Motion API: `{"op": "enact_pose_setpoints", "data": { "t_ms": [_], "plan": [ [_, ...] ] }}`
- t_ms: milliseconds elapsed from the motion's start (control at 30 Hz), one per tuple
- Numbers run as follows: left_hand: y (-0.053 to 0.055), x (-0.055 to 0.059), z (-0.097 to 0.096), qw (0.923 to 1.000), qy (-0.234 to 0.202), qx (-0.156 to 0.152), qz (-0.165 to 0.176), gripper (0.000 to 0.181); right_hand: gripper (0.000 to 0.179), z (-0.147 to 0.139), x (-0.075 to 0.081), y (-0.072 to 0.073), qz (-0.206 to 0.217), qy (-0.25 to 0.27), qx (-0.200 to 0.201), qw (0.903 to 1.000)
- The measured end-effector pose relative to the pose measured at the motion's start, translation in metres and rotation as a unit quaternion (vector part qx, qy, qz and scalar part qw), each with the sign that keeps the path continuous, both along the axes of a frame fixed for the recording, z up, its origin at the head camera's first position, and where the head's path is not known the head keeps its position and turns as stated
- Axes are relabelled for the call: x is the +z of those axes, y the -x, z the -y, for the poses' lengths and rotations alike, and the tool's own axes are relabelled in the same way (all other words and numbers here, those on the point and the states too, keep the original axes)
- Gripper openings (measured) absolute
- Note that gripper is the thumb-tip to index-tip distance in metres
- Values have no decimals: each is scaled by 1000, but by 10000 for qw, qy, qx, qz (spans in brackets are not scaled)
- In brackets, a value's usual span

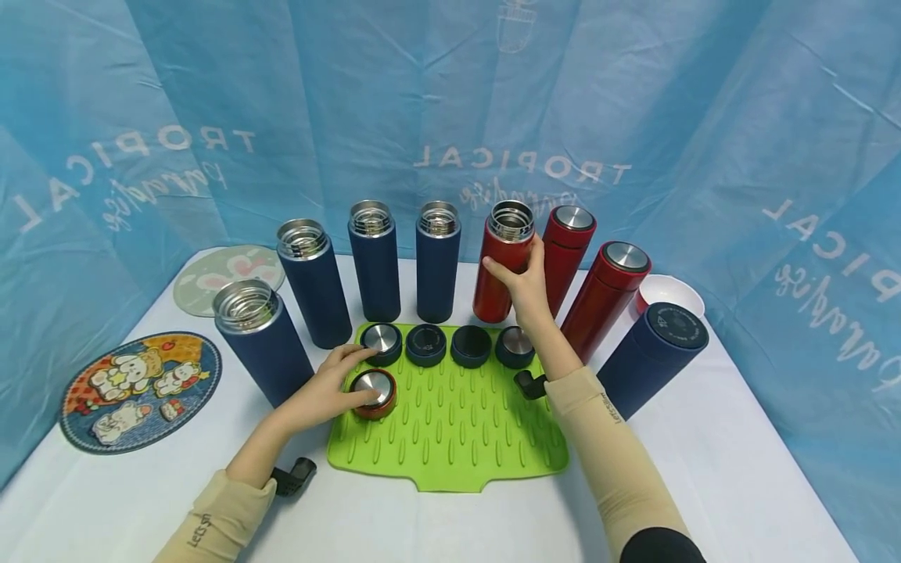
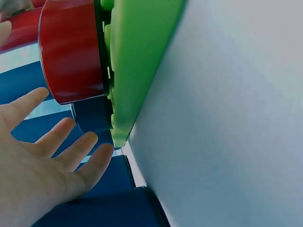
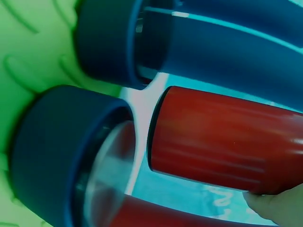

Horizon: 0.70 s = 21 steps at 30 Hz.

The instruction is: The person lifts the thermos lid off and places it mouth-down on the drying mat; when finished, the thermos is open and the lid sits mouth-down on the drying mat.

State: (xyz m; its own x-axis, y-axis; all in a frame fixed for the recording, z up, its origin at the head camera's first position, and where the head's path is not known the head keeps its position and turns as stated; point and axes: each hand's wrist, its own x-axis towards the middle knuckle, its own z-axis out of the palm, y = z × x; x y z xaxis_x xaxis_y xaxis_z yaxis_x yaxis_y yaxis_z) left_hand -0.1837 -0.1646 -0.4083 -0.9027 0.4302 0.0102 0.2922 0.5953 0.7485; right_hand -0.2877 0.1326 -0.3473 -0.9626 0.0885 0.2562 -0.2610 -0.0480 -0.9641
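My right hand (image 1: 524, 281) grips an uncapped red thermos bottle (image 1: 498, 266) near its steel mouth. In the right wrist view the bottle (image 3: 222, 139) shows its dark base, with the tip of a digit on its side. My left hand (image 1: 331, 389) hovers over a red lid (image 1: 375, 393) with a steel top, lying on the green mat (image 1: 450, 438). The left wrist view shows that hand's fingers spread and fairly straight beside the red lid (image 2: 71, 52); whether they touch it I cannot tell. Behind it sits a dark blue lid (image 1: 382, 344) with a steel top.
More blue lids (image 1: 470, 346) line the mat's back edge. Several uncapped blue bottles (image 1: 438, 266) stand behind and left. Capped red bottles (image 1: 607, 301) and a capped blue bottle (image 1: 651, 360) stand right, near a bowl (image 1: 672, 293). Left lie an oval placemat (image 1: 141, 391) and a pale round one (image 1: 228, 274).
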Motion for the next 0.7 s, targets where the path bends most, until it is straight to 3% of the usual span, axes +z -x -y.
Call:
{"op": "enact_pose_setpoints", "data": {
  "t_ms": [133, 300, 567, 700],
  "plan": [
    [2, -2, 0, 10000, -58, 68, -2, 65, 79, 0, -11, 10, 181, -18, -90, 9998],
    [3, -6, 1, 9999, -9, -62, -82, 63, 79, 1, -17, 19, 354, 161, -93, 9992],
    [4, -8, 1, 9999, -21, -103, -94, 60, 75, 6, -3, 13, 519, 250, -41, 9983],
    [4, -8, 0, 9999, -54, -112, -58, 59, 75, 7, -3, 14, 555, 223, -34, 9982]
  ]
}}
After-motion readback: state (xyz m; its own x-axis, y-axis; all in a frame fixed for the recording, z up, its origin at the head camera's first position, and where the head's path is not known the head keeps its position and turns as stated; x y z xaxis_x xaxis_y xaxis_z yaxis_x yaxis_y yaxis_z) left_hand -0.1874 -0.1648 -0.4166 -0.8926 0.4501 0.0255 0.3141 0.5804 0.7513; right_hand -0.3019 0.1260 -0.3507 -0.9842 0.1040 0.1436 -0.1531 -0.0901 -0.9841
